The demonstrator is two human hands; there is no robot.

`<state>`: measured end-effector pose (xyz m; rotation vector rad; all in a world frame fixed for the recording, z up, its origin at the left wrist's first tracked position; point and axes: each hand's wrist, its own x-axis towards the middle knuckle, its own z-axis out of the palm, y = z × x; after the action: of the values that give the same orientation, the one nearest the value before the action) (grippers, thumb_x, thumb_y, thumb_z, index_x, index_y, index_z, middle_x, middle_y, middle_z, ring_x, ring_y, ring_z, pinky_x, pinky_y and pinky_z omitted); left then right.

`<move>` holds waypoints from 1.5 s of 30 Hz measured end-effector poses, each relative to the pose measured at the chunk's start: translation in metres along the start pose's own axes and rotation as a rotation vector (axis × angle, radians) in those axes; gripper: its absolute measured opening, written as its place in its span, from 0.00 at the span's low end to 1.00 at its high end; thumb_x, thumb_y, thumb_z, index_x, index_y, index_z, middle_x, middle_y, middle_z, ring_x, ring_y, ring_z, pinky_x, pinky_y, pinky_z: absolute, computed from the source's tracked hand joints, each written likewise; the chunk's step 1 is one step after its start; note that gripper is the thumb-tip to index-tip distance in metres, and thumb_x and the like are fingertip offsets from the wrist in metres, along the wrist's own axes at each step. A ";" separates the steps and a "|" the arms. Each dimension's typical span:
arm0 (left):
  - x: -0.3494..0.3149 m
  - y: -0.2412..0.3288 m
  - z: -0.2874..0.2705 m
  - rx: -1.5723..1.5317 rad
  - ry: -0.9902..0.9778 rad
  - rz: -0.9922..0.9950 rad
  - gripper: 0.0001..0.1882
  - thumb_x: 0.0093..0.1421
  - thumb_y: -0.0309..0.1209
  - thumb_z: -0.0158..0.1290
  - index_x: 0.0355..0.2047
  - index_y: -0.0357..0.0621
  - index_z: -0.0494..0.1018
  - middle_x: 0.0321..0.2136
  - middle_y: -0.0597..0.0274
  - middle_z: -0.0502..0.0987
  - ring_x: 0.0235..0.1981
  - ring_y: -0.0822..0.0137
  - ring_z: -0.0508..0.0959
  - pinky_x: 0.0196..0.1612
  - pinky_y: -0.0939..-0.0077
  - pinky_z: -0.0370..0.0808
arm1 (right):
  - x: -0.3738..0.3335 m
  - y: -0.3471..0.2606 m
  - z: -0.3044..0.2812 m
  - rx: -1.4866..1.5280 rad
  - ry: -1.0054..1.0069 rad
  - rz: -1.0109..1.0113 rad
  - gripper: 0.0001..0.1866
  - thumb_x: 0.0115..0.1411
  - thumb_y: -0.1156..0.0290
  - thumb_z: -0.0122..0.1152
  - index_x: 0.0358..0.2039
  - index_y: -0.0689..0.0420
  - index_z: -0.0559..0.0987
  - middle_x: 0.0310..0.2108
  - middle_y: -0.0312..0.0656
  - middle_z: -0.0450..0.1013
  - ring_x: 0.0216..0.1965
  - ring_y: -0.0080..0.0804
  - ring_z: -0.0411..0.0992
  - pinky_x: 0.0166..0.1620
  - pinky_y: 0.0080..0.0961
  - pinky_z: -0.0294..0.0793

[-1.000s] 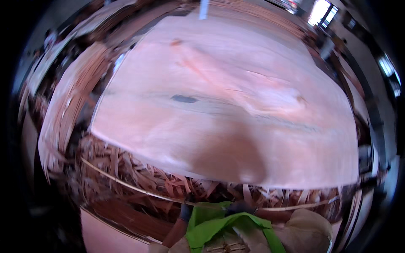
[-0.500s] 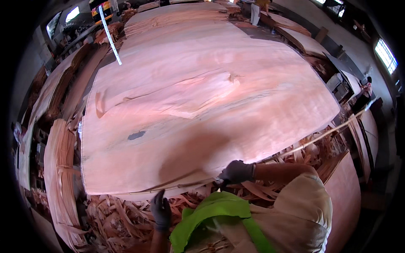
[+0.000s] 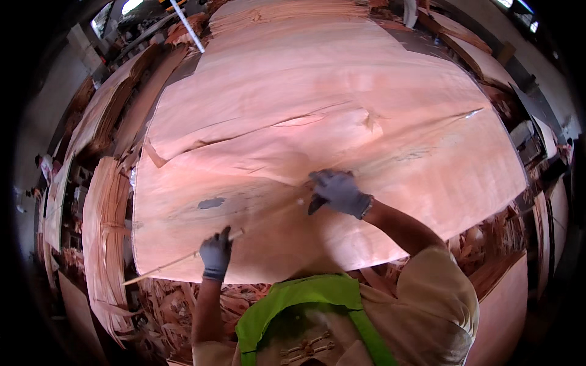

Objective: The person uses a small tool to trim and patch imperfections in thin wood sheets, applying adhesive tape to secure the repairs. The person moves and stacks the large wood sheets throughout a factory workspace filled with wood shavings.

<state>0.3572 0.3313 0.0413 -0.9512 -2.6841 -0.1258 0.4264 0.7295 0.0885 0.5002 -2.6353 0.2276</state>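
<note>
In a grey glove, my left hand (image 3: 216, 254) is closed round a thin pale stick (image 3: 162, 267) above the near left part of a large pinkish wood veneer sheet (image 3: 390, 226). Its index finger points away along the stick. Farther in, near the sheet's middle, my gloved right hand (image 3: 342, 194) reaches over the surface, fingers stretched out and thumb apart. A loose, creased veneer flap (image 3: 274, 143) lies just beyond it. From the right hand, a dark line runs toward a small whitish tip (image 3: 472, 113); whether this belongs to the stick I cannot tell.
Curled veneer scraps (image 3: 177, 311) lie below the sheet's near edge. An upright veneer bundle (image 3: 107, 232) stands at the left, with more stacks along both sides. A pale strip (image 3: 189, 27) crosses the far left corner. At the far right, a person's legs (image 3: 409, 13) show.
Both hands have moved from the sheet's near edge to over it, the right hand farthest. The long stick has left the near edge. My view has shifted slightly.
</note>
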 end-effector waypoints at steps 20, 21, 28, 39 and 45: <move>0.269 0.060 -0.016 -0.157 0.334 0.092 0.30 0.52 0.37 0.52 0.56 0.44 0.62 0.57 0.47 0.59 0.58 0.51 0.59 0.59 0.49 0.54 | 0.041 0.071 0.124 0.142 -0.076 0.203 0.08 0.50 0.71 0.58 0.33 0.54 0.76 0.32 0.45 0.73 0.31 0.47 0.72 0.31 0.38 0.71; 0.243 0.067 -0.017 -0.175 0.292 0.127 0.30 0.52 0.38 0.53 0.56 0.43 0.62 0.57 0.46 0.59 0.59 0.51 0.58 0.59 0.49 0.54 | 0.052 0.054 0.111 0.202 -0.087 0.185 0.08 0.50 0.71 0.59 0.33 0.54 0.76 0.31 0.45 0.73 0.30 0.48 0.72 0.30 0.37 0.70; 0.006 0.014 0.024 -0.584 0.454 -0.825 0.36 0.58 0.40 0.52 0.63 0.44 0.49 0.60 0.42 0.53 0.60 0.49 0.58 0.58 0.56 0.59 | 0.068 -0.089 0.083 0.660 -0.087 -0.061 0.08 0.45 0.70 0.66 0.23 0.56 0.75 0.21 0.45 0.71 0.22 0.46 0.70 0.25 0.36 0.66; -0.142 -0.108 -0.061 -1.252 0.394 -0.915 0.44 0.56 0.46 0.56 0.62 0.35 0.48 0.59 0.44 0.57 0.61 0.57 0.57 0.60 0.68 0.57 | 0.126 -0.335 0.121 0.843 -0.308 -0.484 0.06 0.45 0.72 0.65 0.25 0.55 0.76 0.19 0.44 0.70 0.20 0.46 0.70 0.22 0.33 0.66; -0.292 -0.202 -0.038 -1.582 0.503 -1.253 0.41 0.58 0.53 0.49 0.62 0.39 0.50 0.59 0.49 0.58 0.59 0.58 0.62 0.60 0.68 0.60 | 0.175 -0.482 0.138 1.049 -0.305 -0.317 0.09 0.46 0.80 0.60 0.30 0.59 0.77 0.19 0.47 0.69 0.18 0.42 0.68 0.23 0.31 0.66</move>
<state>0.4554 -0.0087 -0.0073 0.7121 -1.8031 -2.3993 0.4100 0.1984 0.0824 1.3384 -2.4564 1.5468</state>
